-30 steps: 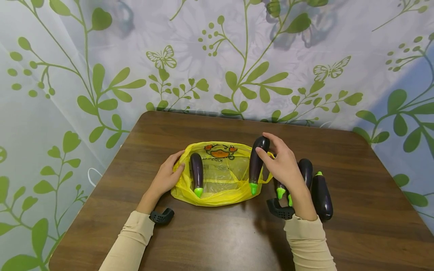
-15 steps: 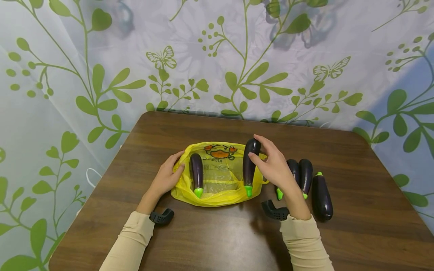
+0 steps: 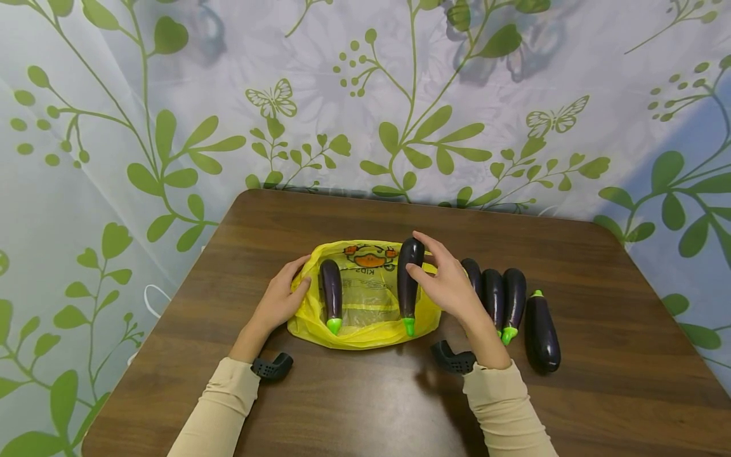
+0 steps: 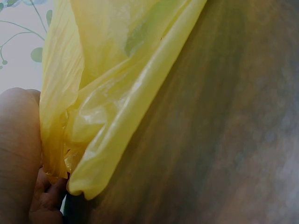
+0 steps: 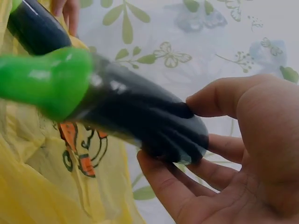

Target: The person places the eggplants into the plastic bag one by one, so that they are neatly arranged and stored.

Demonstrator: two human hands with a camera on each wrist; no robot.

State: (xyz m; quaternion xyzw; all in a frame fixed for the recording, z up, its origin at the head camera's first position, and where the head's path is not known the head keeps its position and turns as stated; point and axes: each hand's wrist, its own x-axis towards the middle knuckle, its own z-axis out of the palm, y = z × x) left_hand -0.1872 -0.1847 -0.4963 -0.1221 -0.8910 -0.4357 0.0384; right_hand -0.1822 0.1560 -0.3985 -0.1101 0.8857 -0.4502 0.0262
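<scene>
My right hand [image 3: 448, 279] pinches a dark purple eggplant [image 3: 408, 279] by its rounded end, thumb on one side and fingers on the other. Its green stem end [image 5: 51, 84] points toward me, over the right part of a yellow plastic bag [image 3: 365, 336]. The bag lies with its mouth spread wide, a printed cartoon face and letters showing on it. At the bag's left rim, my left hand [image 3: 281, 295] holds the plastic between thumb and fingers. Another eggplant [image 3: 331, 289] lies inside the bag on the left, stem toward me.
To the right of the bag, several eggplants lie on the brown wooden table [image 3: 365, 406]. The outermost eggplant [image 3: 542, 333] has its stem pointing away from me. A curtain [image 3: 365, 95] printed with green leaves hangs behind the table. Each wrist wears a black camera mount [image 3: 274, 367].
My right hand has carried the eggplant leftward, from the bag's right edge to over its opening. More of the eggplants on the table now show. The left hand stays at the rim.
</scene>
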